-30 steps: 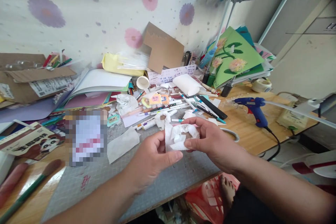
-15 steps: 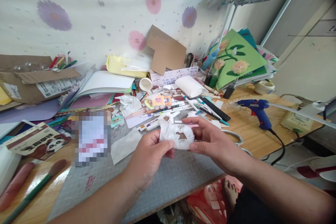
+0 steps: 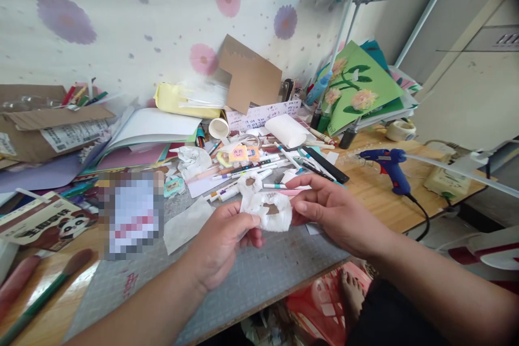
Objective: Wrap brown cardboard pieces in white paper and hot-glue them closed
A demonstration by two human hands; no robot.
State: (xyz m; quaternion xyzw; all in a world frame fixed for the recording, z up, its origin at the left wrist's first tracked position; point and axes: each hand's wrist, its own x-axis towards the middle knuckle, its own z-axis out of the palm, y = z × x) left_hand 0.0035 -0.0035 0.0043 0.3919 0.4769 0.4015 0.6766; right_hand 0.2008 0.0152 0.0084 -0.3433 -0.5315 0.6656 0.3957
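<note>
Pinching a holed white paper piece [image 3: 281, 220] between left thumb and fingers, the left hand [image 3: 221, 243] holds it over the grey mat [image 3: 263, 273]; the right hand [image 3: 338, 217], thumb and forefinger apart, is just beside its right edge. Chinese characters mark the panda-printed packet [image 3: 46, 223]. Clear plastic [image 3: 26, 102] sits in the cardboard box [image 3: 26, 132].

The paper piece [image 3: 279, 221] is white. The mat [image 3: 267, 273] is grey with a faint grid and red marks; the counter [image 3: 373, 194] is yellowish wood. The curtain [image 3: 162, 21] is white, speckled grey, with pink and purple flowers. The glue gun [image 3: 391, 166] is blue with a red trigger. The card [image 3: 375, 82] is light green with peach flowers and dark green leaves.
</note>
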